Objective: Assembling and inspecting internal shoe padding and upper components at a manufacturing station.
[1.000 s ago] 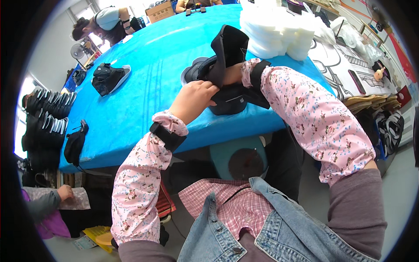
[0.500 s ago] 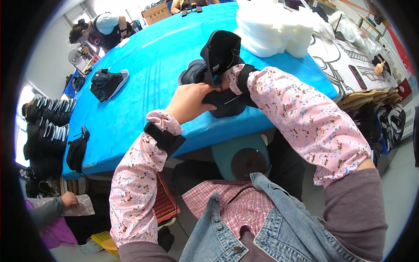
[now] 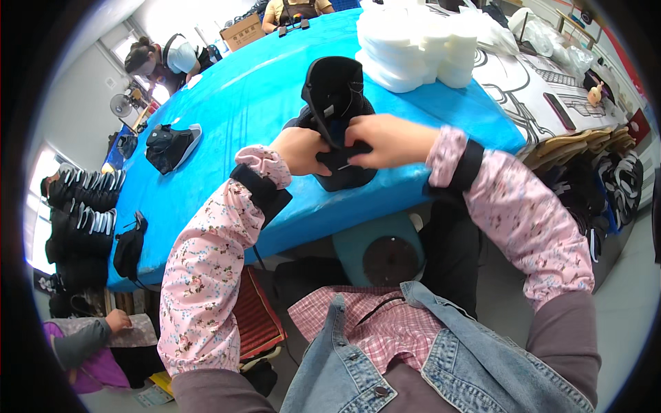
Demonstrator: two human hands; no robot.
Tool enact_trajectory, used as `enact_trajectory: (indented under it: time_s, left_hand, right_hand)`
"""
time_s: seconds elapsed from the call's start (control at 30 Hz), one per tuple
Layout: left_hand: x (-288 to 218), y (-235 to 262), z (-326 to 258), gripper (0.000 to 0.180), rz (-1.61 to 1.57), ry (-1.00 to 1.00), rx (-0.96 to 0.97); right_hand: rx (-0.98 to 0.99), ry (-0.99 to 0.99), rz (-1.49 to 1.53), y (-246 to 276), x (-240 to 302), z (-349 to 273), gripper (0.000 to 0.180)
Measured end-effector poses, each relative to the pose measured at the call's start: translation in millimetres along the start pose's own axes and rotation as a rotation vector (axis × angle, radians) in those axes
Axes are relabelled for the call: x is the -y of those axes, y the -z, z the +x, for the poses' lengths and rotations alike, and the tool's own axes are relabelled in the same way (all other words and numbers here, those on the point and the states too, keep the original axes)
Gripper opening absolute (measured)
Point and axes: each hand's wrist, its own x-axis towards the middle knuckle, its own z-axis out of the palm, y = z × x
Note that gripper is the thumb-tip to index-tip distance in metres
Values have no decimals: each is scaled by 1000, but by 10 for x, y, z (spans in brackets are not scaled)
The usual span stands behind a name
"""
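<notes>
In front of me on the blue-covered table (image 3: pixel 227 89), a black cap (image 3: pixel 335 82) stands with one part raised. My left hand (image 3: pixel 301 149) grips its near left edge, thumb pointing inward. My right hand (image 3: pixel 392 141) comes from the right with bent fingers pinching the dark fabric just across from it. The hands are close together, on either side of a short white strip on the fabric. What lies beneath the fingers is hidden.
Another black cap (image 3: pixel 172 146) with a grey brim lies to the left. White foam-like pads (image 3: pixel 420 48) are piled at the far right, near a phone (image 3: pixel 559 110). Stacked black caps (image 3: pixel 79 220) stand left. Other people are around the table; a stool (image 3: pixel 379 241) is below its edge.
My right hand has come out from behind the raised fabric and moved to the near side. My left hand stays on the cap, which appears slightly further left.
</notes>
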Motion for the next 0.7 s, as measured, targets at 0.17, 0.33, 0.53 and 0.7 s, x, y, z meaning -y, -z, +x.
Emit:
enact_trajectory:
  time_s: [0.17,0.33,0.53,0.7]
  left_hand:
    - [35,-94,-17,37,-63,5,-97]
    - [57,-148,-3,39,-149,79,-121]
    - [-52,-189,-153,36,-343,130,-374]
    - [-264,265,-293,31,-222,124,-491]
  right_hand:
    - [-431,99,-72,-366,32,-108,28]
    - [-522,11,-258,-607,6,28,17]
    - [-382,44,-309,-514,-67,134,18]
    - [-513,340,-417,-29,50,130,18]
